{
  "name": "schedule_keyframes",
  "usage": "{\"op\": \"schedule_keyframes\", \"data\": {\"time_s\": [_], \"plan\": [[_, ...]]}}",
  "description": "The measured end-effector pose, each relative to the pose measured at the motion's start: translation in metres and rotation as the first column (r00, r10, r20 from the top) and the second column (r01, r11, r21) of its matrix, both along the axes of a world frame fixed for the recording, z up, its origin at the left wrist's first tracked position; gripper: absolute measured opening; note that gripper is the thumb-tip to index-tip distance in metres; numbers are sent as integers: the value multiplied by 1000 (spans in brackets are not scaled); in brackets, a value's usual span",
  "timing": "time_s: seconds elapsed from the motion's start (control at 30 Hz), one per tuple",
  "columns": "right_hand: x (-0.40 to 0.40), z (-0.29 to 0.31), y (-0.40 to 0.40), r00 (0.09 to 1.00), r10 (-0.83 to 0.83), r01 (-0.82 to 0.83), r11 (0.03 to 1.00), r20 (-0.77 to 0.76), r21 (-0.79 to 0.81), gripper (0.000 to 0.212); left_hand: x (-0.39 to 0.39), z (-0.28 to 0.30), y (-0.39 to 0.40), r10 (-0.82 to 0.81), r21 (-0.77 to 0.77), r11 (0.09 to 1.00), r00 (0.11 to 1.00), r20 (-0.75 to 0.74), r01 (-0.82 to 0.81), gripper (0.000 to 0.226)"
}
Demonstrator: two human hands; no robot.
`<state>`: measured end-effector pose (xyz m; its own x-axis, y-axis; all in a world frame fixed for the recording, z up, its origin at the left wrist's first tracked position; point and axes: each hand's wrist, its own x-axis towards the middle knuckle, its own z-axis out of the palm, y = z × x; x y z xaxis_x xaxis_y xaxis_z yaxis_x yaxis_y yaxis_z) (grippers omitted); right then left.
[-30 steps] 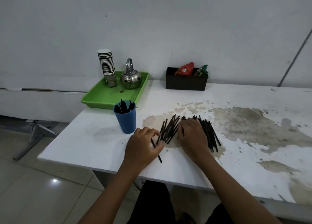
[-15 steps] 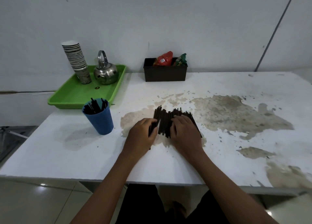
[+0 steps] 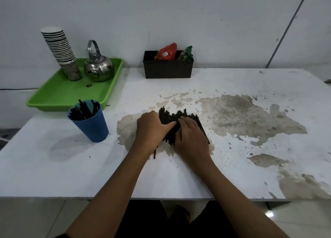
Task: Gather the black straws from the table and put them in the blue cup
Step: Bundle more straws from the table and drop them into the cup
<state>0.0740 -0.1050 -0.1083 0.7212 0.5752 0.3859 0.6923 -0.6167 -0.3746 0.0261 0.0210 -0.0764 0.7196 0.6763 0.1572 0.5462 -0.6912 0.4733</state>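
A pile of several black straws [image 3: 172, 116] lies on the white table [image 3: 53, 166], pressed together side by side. My left hand [image 3: 151, 128] cups the pile's left side and my right hand [image 3: 190, 135] rests on its right part, fingers laid over the straws. One stray straw [image 3: 155, 152] pokes out toward me below my left hand. The blue cup [image 3: 92, 124] stands upright to the left of my hands, apart from them, with several black straws standing in it.
A green tray [image 3: 59, 94] at the back left carries a stack of paper cups [image 3: 60, 49] and a steel kettle [image 3: 98, 67]. A black box [image 3: 167, 70] with snack packets stands against the wall. The table top is stained and worn on the right.
Both hands have pushed the spread straws inward into one tight pile between them. The head view has shifted, so the cup and tray sit further left.
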Motion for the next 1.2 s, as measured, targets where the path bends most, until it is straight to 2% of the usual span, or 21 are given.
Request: {"op": "schedule_keyframes", "data": {"time_s": [0.27, 0.57, 0.73, 0.83, 0.9, 0.97, 1.07, 1.2], "plan": [[0, -2, 1, 1000, -25, 25, 999, 6, 29, 42, 19, 14, 7, -50, -148, 988, 991, -121, 31, 45], [-1, -1, 0, 1000, -23, 23, 999, 8, 33, 42, 27, 18, 11, -105, -246, 968, 970, -217, 50, 58], [-3, 2, -2, 1000, -21, 21, 999, 2, 32, 48, 19, 8, 20, -131, -377, 922, 987, -89, 88, 46], [-2, 3, -2, 1000, -9, 9, 1000, 6, 29, 49, 11, 2, 23, -149, -435, 888, 988, 32, 148, 51], [-2, 2, -2, 1000, -4, 4, 1000, 10, 30, 50, 6, 2, 24, -181, -457, 865, 979, 97, 206, 41], [0, 2, 0, 1000, 12, -12, 999, -3, 35, 54, 0, 3, 23, -209, -532, 800, 960, 188, 278, 26], [2, 3, -1, 999, 26, -24, 998, -40, 63, 53, -8, 1, 22, -159, -637, 698, 938, 308, 327, 25], [5, 10, -5, 992, 33, -14, 988, -119, 155, 49, -12, 4, 24, -28, -676, 671, 921, 387, 304, 21]]}}
